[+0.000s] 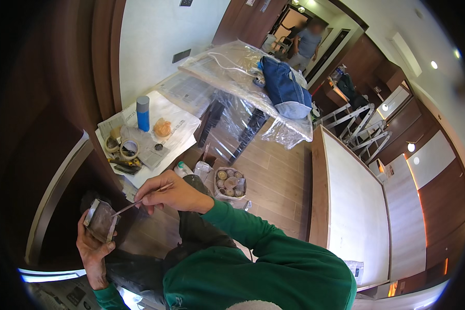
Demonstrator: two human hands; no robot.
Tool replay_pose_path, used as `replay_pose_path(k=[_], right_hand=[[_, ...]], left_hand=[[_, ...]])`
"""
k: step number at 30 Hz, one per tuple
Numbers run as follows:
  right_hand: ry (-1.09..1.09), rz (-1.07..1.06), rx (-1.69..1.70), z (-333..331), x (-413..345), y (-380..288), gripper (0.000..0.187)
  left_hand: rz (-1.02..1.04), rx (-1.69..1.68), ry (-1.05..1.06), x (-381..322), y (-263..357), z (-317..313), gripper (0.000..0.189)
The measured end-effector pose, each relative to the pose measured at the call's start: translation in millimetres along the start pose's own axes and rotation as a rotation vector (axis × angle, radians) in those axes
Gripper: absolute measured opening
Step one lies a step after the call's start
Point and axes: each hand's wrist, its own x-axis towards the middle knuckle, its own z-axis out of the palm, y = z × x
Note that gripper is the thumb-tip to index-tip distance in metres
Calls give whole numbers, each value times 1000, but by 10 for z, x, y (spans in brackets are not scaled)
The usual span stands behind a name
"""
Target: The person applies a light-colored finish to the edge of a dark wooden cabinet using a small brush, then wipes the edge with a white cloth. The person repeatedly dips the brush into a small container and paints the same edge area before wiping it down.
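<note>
At the lower left, my left hand [93, 248] holds a small flat tray [100, 221] with pale raised edges and a smeared greyish-brown surface. My right hand [174, 193], just above and to the right, grips a thin paintbrush or similar slender tool [139, 201] between thumb and fingers. The tool's tip meets the tray near its right edge; whether it presses on the surface cannot be told. Beyond my hands, a paper-covered surface [182, 133] bears a blue spray can [143, 116], rolls of masking tape [129, 148], yellow-handled cutters [126, 162] and a crumpled orange piece [162, 127].
A basket of jars [230, 183] stands on the wood floor beside a green-capped bottle [183, 169]. Behind is a plastic-wrapped table [232, 73] with a blue denim bag [286, 89]. Stepladders [362, 128] stand right of it. A person [307, 44] is in the far doorway area.
</note>
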Motion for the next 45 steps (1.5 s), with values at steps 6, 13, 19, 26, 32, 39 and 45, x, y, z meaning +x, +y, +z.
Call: replay_pose_path(k=[6,13,19,26,32,39,45], right_hand=[[34,23,91,25,45,0,16],[-21,150,182,496,171,171,24],[-148,50,290,757,461,332,29],[-149,-198,237,1116,771,232,32],[-120,-250,9,1494,1187,223,31],[-189,-228,16,1806,1439,234,23],[-203,-209,-19,1879,1512,273,22]], left_hand=[[100,45,43,-45,16,-130,105],[103,-2,195,-291,87,-201,102],[132,44,321,-627,2,-431,96],[170,48,419,-894,78,-504,98],[146,91,465,-993,54,-535,99],[164,3,508,-1052,-15,-594,99],[141,-7,508,-1081,-52,-608,99]])
